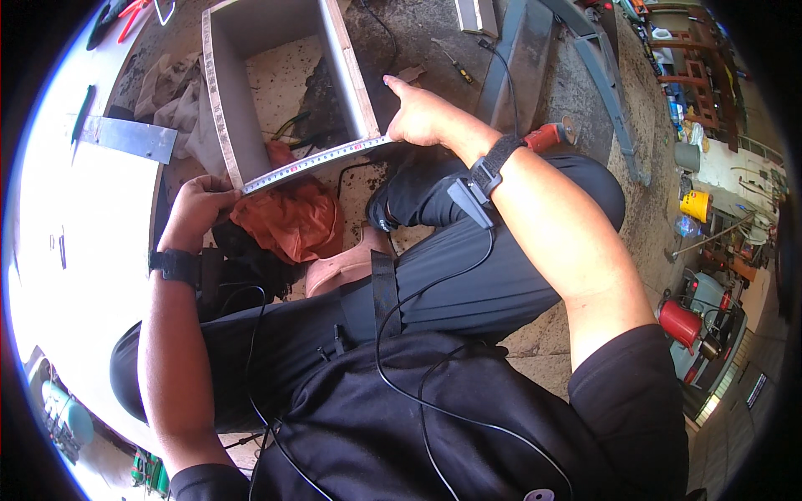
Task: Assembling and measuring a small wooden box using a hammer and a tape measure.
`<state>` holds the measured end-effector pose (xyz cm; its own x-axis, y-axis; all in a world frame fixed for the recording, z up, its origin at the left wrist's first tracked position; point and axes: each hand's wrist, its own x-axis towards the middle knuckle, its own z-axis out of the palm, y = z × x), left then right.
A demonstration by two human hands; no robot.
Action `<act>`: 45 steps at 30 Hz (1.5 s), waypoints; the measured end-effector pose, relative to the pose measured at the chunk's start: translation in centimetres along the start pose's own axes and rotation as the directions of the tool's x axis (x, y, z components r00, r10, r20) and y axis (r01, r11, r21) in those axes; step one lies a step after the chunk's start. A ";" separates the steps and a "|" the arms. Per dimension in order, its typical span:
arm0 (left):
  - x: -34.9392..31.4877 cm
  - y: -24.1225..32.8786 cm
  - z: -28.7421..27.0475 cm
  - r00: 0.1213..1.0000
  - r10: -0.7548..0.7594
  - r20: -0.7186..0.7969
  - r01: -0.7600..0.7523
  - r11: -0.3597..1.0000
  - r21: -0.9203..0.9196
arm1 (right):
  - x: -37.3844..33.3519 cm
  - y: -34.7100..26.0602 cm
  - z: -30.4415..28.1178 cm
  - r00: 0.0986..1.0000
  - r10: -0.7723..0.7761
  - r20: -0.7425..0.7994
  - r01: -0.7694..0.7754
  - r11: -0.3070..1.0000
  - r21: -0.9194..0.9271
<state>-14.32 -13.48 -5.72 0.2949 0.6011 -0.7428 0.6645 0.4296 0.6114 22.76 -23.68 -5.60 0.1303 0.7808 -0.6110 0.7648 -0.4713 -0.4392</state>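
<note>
A white measuring tape [317, 160] with black and red marks lies stretched across the near edge of an open rectangular box frame [219, 108] with grey inner walls and bare wood-coloured edges. At its left end, beside the box's near left corner, my left hand [200, 204] is closed in a pinch on the tape. My right hand [422, 117] is at the other end, by the near right corner. One of its fingers points away along the box's outer side, while the fingers at the tape are partly hidden. An orange-red plastic bag [292, 225] lies crumpled under the tape.
Left is a bright white surface with a metal plate [129, 139] at its edge. A red angle grinder [545, 138] lies beyond my right forearm. A screwdriver [462, 73] and a grey metal frame [606, 83] are farther off. Below my hands is a pinkish stool [347, 265].
</note>
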 end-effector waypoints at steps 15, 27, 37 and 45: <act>0.5 -0.6 0.1 0.999 0.038 -0.008 -0.039 0.995 -0.089 | 0.3 0.7 0.2 1.000 -0.003 0.007 0.003 1.000 -0.007; 0.1 0.6 -0.8 1.000 0.007 0.010 -0.006 0.996 -0.084 | 1.4 -0.2 -1.2 0.988 -0.095 -0.121 0.098 0.995 0.015; 3.0 2.2 -0.5 0.952 0.204 -0.227 -0.221 0.974 -0.052 | 4.5 -1.1 -3.7 0.983 -0.081 -0.166 0.081 0.997 -0.008; 3.3 2.5 -1.4 0.987 0.104 -0.126 -0.120 0.985 -0.124 | 5.4 -0.1 -2.8 0.989 -0.100 -0.113 0.103 0.994 0.021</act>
<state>-12.59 -9.46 -6.28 0.2734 0.7227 -0.6348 0.5340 0.4348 0.7251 25.13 -18.24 -7.04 0.1237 0.8652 -0.4860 0.7607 -0.3971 -0.5134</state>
